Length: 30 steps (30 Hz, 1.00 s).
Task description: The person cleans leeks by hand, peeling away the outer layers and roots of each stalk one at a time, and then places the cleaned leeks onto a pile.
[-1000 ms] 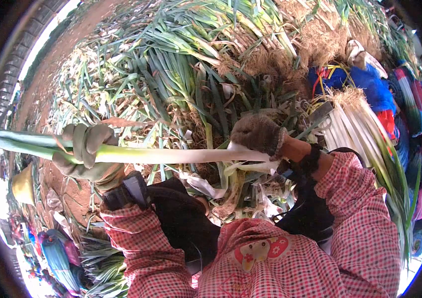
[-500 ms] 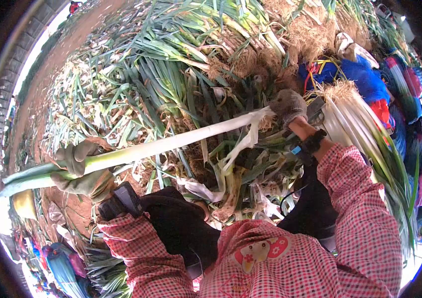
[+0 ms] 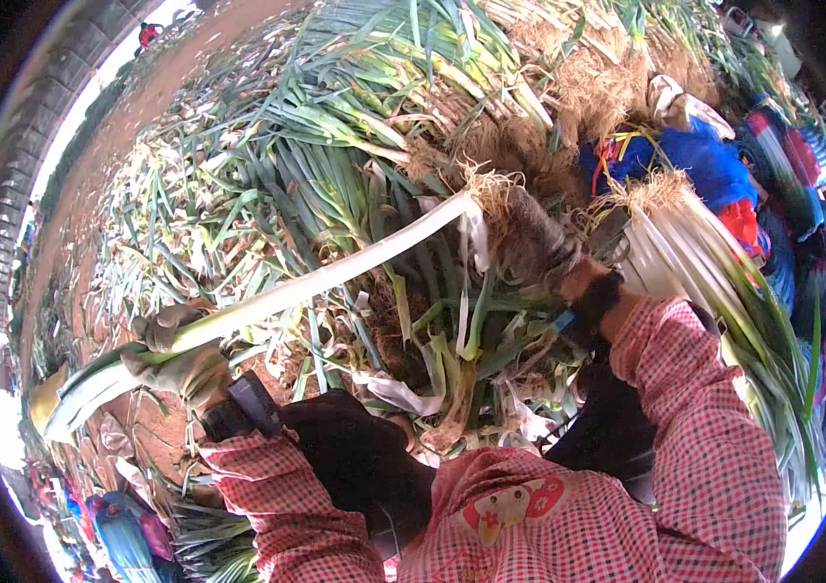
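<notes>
A long leek (image 3: pixel 335 273) slants across the view, its white stalk bowed and its root tuft at the upper right. My left hand (image 3: pixel 178 358), in a grey-green glove, is closed around it near the green leaves. My right hand (image 3: pixel 532 238), gloved and closed, is beside the roots, against a loose strip of white peel (image 3: pixel 476 233) that hangs from the root end. What its fingers grip is too small and shadowed to make out. Below the leek lie torn leaves and peelings (image 3: pixel 452 379).
A bundle of white-stalked leeks (image 3: pixel 690 253) lies to the right, near blue netting (image 3: pixel 709 165). Unpeeled leeks (image 3: pixel 325 170) are heaped at the top. Wrapped bundles (image 3: pixel 782 175) stand at the far right. More wrapped bundles (image 3: pixel 126 534) are at the lower left. My dark-clothed knees flank the peelings.
The leek's root end has moved left and up, and its stalk now bows. My right hand has shifted left and down. My left hand has moved slightly right and down, still around the leek.
</notes>
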Each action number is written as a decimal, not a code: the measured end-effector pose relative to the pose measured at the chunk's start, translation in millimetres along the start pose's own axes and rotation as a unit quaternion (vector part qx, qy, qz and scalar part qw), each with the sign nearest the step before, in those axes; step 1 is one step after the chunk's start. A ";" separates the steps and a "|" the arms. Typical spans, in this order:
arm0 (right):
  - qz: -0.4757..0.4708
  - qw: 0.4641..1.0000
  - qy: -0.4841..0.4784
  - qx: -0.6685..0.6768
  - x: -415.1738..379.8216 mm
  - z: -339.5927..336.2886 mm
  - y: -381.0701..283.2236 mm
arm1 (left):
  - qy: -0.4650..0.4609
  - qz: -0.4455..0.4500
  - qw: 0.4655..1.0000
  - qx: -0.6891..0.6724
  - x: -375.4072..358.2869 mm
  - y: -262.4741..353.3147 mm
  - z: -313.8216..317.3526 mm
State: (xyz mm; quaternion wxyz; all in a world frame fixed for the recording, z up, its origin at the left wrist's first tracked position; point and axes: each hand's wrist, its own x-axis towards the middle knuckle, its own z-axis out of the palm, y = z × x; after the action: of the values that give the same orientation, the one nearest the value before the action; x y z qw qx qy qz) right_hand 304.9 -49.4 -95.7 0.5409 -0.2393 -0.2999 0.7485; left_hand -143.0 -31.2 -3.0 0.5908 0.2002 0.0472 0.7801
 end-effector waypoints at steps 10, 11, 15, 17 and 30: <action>-0.082 0.772 0.114 -0.620 -52.4 -44.6 -56.1 | -0.005 -0.016 0.988 0.155 -3.5 -20.7 1.9; -0.115 0.679 0.185 -0.701 -44.8 -71.8 -64.5 | -0.115 -0.136 0.984 -0.006 -0.6 -27.0 -5.8; -0.198 0.398 0.393 -0.805 8.4 -175.1 -101.5 | -0.013 -0.074 0.994 0.075 -2.9 -43.5 -7.1; -0.173 0.466 0.412 -0.764 -14.5 -194.2 -126.1 | 0.099 -0.020 0.993 0.067 26.9 -6.9 -68.0; -0.057 0.603 -0.057 -0.794 0.2 38.7 49.4 | 0.144 0.054 0.948 0.278 -0.9 -65.5 -8.8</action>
State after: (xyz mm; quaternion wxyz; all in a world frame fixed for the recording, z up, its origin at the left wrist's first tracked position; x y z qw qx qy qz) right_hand 245.6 -68.1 -103.3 0.1618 -0.5140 -0.8193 0.1958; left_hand -86.8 -11.2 -31.6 0.4555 0.2439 0.3358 0.7876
